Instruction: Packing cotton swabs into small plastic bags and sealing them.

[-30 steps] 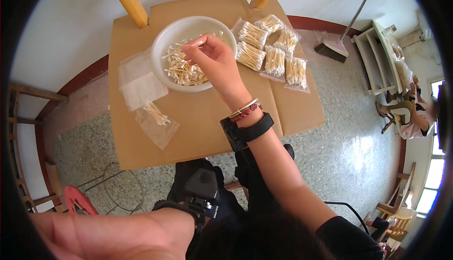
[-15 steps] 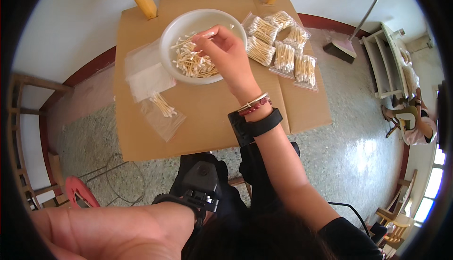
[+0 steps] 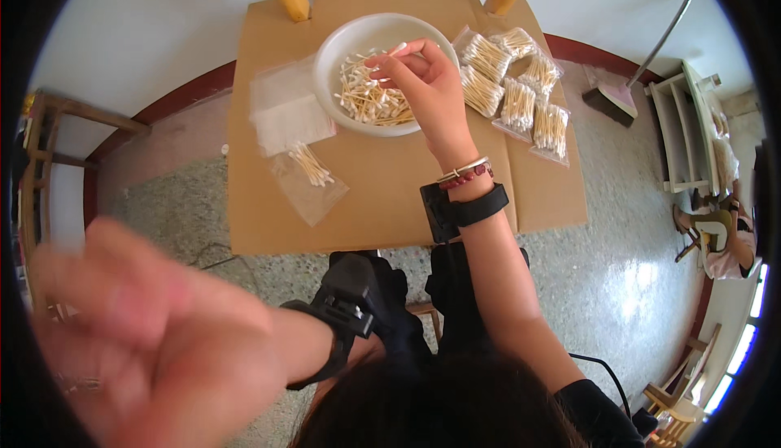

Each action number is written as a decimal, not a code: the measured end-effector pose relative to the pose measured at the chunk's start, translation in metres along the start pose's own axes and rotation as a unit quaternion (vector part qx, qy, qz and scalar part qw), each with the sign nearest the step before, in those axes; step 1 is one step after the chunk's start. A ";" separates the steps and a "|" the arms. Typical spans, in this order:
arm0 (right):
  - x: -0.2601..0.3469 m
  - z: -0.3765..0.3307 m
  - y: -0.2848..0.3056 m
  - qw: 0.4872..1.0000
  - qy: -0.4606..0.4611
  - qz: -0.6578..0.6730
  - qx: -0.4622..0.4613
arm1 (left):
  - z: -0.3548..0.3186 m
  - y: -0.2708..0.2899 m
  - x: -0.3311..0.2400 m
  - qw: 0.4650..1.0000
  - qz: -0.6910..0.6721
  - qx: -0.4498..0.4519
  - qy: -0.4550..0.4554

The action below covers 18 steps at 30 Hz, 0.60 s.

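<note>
Swabs (image 3: 362,94) lie in a bowl (image 3: 378,29) on cardboard (image 3: 399,200).

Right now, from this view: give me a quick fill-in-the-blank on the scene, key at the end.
1. The bowl under the right hand is coloured ____.
2. The cluster of filled bags lies to the bowl's ____ in the picture.
3. Beneath the bowl lies a sheet of brown ____.
4. The blurrier hand is the person's ____ one.

Missing words: white; right; cardboard; left.

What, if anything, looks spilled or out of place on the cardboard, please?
Nothing looks spilled or damaged: the loose cotton swabs lie in the white bowl. Only the thinly filled bag stands out, slanted at the left of the cardboard, apart from the fuller bags.
</note>
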State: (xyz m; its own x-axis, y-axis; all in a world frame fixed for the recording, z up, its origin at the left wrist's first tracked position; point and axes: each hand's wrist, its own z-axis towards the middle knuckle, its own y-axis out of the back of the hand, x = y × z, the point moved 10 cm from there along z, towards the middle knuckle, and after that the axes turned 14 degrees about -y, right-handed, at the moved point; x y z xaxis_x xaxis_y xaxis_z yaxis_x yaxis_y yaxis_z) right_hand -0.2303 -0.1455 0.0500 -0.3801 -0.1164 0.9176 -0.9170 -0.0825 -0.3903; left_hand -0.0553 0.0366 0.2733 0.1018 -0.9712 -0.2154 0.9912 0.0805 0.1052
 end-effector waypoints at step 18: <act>-0.004 0.003 0.001 1.000 0.013 -0.011 -0.016 | -0.203 -0.015 0.167 0.802 0.215 0.218 0.513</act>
State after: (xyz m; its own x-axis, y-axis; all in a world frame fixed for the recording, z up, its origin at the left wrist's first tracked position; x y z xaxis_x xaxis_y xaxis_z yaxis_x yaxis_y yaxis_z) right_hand -0.2294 -0.1477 0.0459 -0.3614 -0.0899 0.9281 -0.9287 -0.0539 -0.3669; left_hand -0.0356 -0.0809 0.0385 0.6639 -0.1619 -0.7301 0.7448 0.0548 0.6650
